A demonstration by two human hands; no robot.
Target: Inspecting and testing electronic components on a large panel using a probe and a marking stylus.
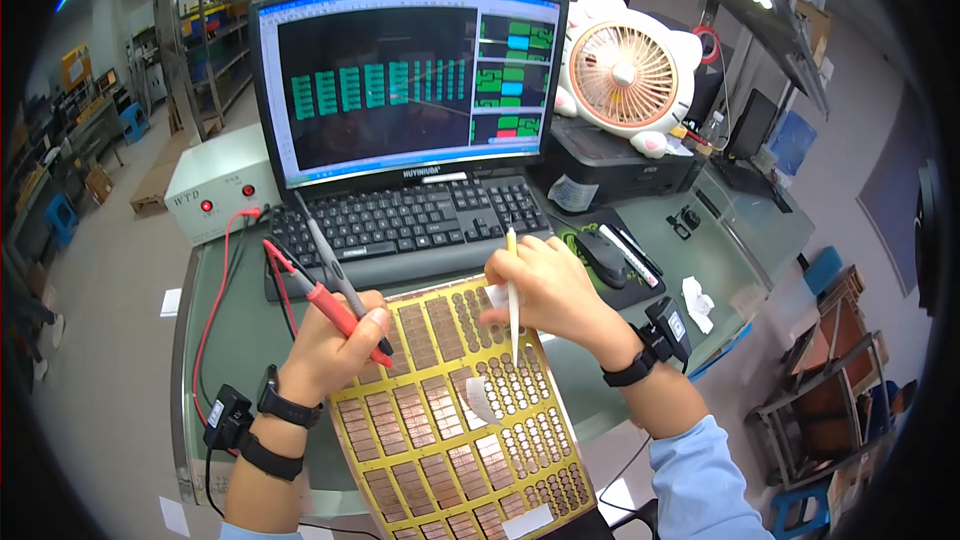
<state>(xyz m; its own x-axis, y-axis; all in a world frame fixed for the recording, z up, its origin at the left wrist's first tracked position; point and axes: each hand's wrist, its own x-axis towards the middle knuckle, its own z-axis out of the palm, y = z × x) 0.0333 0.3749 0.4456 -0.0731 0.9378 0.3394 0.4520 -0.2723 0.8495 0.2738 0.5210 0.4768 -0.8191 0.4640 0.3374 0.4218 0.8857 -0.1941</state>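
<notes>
A yellow circuit board panel with rows of copper rectangles and small round pads lies tilted in front of me, partly over the bench edge. My left hand is closed round a red test probe and a grey pen-like tool, above the panel's upper left part. Between the fingers of my right hand is a slim white pen, nearly upright. Its lower end is over the round pads; whether it touches them I cannot tell. White paper pieces stick to the panel.
Behind the panel stand a black keyboard and a monitor showing a board layout. A white test box with a red lead is at left. A mouse, crumpled tissue and white fan on a printer are at right.
</notes>
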